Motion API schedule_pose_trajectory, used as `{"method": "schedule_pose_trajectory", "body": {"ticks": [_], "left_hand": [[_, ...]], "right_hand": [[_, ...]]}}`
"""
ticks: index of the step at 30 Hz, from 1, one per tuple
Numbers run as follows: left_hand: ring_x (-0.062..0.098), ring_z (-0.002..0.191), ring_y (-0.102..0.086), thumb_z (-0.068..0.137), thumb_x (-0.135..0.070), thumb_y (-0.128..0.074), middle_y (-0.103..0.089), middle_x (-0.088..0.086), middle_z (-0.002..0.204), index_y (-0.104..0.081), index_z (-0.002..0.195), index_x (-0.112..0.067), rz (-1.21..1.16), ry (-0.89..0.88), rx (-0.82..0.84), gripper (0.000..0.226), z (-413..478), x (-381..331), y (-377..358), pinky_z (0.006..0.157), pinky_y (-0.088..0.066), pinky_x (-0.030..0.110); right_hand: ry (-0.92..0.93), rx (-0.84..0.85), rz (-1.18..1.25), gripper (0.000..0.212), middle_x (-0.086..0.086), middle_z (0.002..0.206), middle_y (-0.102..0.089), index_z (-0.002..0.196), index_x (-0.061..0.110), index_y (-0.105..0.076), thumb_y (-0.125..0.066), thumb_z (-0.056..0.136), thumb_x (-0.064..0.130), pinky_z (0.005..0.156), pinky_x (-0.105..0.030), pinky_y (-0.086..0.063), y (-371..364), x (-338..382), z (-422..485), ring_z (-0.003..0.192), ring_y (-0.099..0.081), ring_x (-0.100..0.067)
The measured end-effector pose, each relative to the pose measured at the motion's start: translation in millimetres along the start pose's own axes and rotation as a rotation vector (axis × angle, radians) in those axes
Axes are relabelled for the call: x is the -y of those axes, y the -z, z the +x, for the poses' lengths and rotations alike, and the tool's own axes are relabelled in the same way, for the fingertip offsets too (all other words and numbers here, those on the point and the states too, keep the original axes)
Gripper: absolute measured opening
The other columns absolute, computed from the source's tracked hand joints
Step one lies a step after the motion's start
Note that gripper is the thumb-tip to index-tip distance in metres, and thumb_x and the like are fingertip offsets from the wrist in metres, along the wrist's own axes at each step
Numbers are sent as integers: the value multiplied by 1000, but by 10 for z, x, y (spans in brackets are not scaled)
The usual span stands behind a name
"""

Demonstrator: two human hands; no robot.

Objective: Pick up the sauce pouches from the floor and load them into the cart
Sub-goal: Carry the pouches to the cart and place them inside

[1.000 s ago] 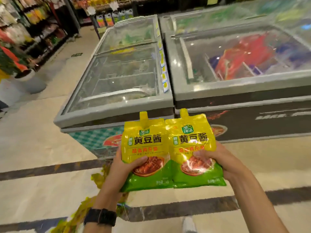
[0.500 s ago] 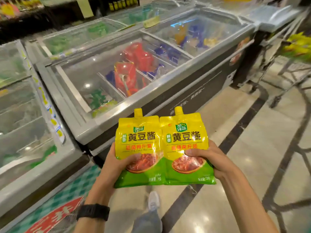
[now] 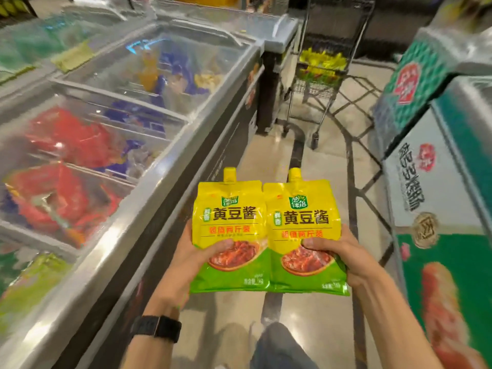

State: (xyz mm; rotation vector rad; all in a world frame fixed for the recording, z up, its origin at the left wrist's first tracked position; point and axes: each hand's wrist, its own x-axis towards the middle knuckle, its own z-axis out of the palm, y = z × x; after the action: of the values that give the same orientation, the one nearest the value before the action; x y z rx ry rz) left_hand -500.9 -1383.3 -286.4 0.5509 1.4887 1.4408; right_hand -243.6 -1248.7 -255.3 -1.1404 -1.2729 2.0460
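Supermarket aisle: chest freezers (image 3: 149, 107), cart (image 3: 319, 83)

Glossy tiled floor (image 3: 327, 169) with dark stripes, glass-topped chest freezers (image 3: 159, 182) on both sides

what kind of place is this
Most likely a supermarket freezer aisle. Glass-topped chest freezers full of packaged goods line the left. A wire shopping cart stands ahead with yellow packs in it. The left hand and right hand hold printed retail sauce pouches.
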Motion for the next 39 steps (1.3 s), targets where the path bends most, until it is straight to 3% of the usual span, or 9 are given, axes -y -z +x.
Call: {"method": "schedule_pose_trajectory", "body": {"ticks": [4,7,12,19,25,34,37,39], "left_hand": [[30,110,-70,33,-45,-101,-74,7,117,-54,131,-27,35,76,118,111,781,-94,-244,100,-51,56],[29,108,-71,27,-49,-101,-74,6,115,-55,128,-26,68,93,112,113,1379,-188,-446,99,-51,56],[36,105,-70,26,-46,-102,-73,13,116,-54,132,-16,90,88,119,120,2292,-470,-766,95,-52,60],[30,100,-73,20,-54,-99,-74,11,114,-52,130,-18,145,41,165,125,3428,-922,-1035,79,-61,40],[17,83,-76,16,-44,-100,-77,5,102,-55,119,-23,148,60,256,114,4596,-1246,-1176,61,-58,23],[23,95,-75,22,-50,-100,-75,4,112,-51,131,-26,150,99,391,121,5987,-1784,-1439,71,-61,31],[25,100,-74,29,-46,-100,-75,4,114,-52,131,-27,155,114,427,115,6365,-1885,-1625,77,-60,36],[25,100,-74,34,-38,-100,-75,5,114,-53,127,-28,162,127,439,105,6635,-1902,-1785,78,-60,37]], "right_hand": [[-13,-52,96,89,-23,111,-71,106,9,-71,-101,24,28,91,-53,-53,322,78,483,99,-69,-41],[0,-43,119,79,-23,110,-71,100,11,-74,-101,26,25,82,-47,-59,528,284,971,97,-70,-40],[11,-80,98,98,-20,101,-74,106,2,-68,-101,18,29,64,-34,-59,803,776,1719,83,-74,-31],[49,-99,126,86,-19,100,-75,98,10,-72,-101,18,27,64,-35,-60,1011,1296,2676,84,-74,-31],[53,-177,166,86,-22,108,-72,101,13,-73,-101,22,25,70,-38,-60,1115,1593,3630,92,-72,-36],[79,-269,185,90,-20,108,-73,110,8,-68,-100,27,23,70,-37,-60,1255,2164,4631,94,-72,-36],[83,-285,193,77,-21,112,-71,112,10,-67,-92,40,14,77,-41,-60,1423,2307,4946,101,-69,-39],[80,-299,199,83,-21,112,-71,111,10,-68,-97,35,19,79,-42,-60,1565,2380,5169,101,-69,-39]]}}
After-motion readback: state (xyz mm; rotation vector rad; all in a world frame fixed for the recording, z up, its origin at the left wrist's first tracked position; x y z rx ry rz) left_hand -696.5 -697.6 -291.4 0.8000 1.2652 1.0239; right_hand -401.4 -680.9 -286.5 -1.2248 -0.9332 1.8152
